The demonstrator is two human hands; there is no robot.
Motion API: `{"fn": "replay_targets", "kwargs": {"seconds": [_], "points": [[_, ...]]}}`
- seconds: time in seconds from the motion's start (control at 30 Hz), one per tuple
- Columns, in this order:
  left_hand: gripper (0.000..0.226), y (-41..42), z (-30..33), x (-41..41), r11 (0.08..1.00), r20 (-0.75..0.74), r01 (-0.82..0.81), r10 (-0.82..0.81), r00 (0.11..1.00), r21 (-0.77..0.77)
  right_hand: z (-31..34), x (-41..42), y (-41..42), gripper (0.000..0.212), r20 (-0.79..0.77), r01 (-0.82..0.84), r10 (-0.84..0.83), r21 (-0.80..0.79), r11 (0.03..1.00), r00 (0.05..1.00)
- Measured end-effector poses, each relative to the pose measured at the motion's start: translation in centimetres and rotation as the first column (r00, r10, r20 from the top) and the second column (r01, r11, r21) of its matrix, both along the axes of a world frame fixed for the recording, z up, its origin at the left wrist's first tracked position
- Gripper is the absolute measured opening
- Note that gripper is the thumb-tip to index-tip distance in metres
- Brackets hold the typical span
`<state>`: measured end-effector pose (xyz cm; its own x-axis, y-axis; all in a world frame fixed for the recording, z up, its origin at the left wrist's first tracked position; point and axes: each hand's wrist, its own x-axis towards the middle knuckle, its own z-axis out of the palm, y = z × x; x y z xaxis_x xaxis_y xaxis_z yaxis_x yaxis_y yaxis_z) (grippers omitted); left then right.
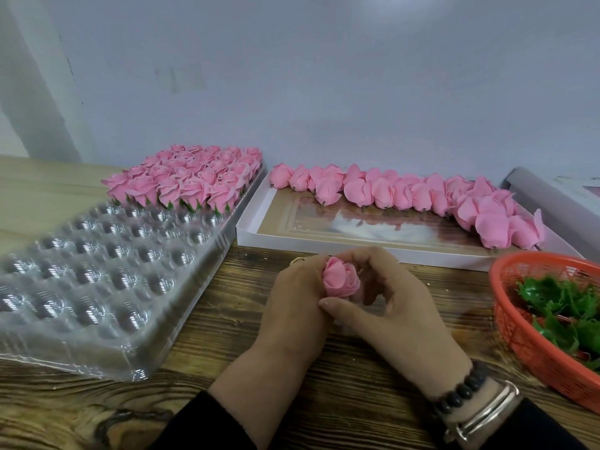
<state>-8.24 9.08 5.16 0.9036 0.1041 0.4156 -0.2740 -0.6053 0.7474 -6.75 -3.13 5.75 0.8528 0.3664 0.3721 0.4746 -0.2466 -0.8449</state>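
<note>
The person is holding a rose (341, 277) just below the frame's centre. The left hand (292, 306) is curling round its side and the right hand (399, 306) is cupping it, thumb pressing under its base, so the bud is pointing up and away. The basket (506, 319) of green leaves (558, 306) is sitting at the right edge, nearer the right hand, while the tray (97, 274) is lying at the left.

tray (97, 287): glossy clear plastic | table (357, 378): rough-grained wood | basket (519, 336): orange plastic mesh
</note>
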Motion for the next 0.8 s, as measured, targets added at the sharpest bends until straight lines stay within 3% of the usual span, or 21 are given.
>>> {"fn": "replay_targets", "kwargs": {"seconds": [0.07, 0.17, 0.27, 0.37, 0.43, 0.53, 0.63, 0.73, 0.8], "points": [[0.012, -0.06, 0.06, -0.05, 0.997, -0.010, -0.032, 0.033, 0.999, 0.075, -0.23, -0.10, 0.23, 0.035, -0.076, -0.031, 0.033, 0.029, 0.999, 0.997], [0.011, -0.47, 0.13, -0.08, 0.999, -0.055, -0.022, 0.024, 0.998, 0.024, -0.32, 0.22, 0.24, 0.016, -0.074, -0.004, 0.012, 0.104, 0.995, 0.997], [0.040, -0.60, 0.13, -0.09, 0.975, -0.175, 0.064, -0.102, 0.979, -0.213, -0.23, 0.67, -0.10, 0.011, -0.091, 0.007, 0.007, 0.152, 0.988, 0.996], [0.071, -0.20, 0.26, -0.03, 0.863, -0.255, 0.127, -0.280, 0.925, -0.489, 0.02, 0.75, -0.36, 0.016, -0.091, -0.014, 0.031, 0.178, 0.984, 0.995], [0.063, 0.01, 0.37, -0.10, 0.866, -0.268, 0.165, -0.319, 0.909, -0.472, 0.15, 0.51, -0.32, 0.017, -0.052, -0.060, 0.067, 0.134, 0.989, 0.996], [0.030, 0.01, 0.43, -0.15, 0.914, -0.283, 0.245, -0.340, 0.897, -0.323, 0.11, 0.14, -0.25, 0.018, 0.056, -0.097, 0.097, -0.007, 0.995, 0.994], [0.035, 0.01, 0.24, -0.07, 0.936, -0.323, 0.227, -0.310, 0.894, -0.269, 0.13, 0.01, -0.38, 0.023, 0.126, -0.110, 0.120, -0.084, 0.990, 0.985], [0.036, -0.19, 0.49, -0.27, 0.925, -0.294, 0.247, -0.332, 0.897, -0.289, 0.07, 0.03, -0.61, 0.034, 0.102, -0.164, 0.164, -0.009, 0.986, 0.981], [0.033, -0.39, 0.72, -0.46, 0.880, -0.219, 0.283, -0.384, 0.897, -0.382, 0.02, 0.12, -0.63, 0.034, 0.038, -0.127, 0.123, 0.156, 0.979, 0.992]]}}
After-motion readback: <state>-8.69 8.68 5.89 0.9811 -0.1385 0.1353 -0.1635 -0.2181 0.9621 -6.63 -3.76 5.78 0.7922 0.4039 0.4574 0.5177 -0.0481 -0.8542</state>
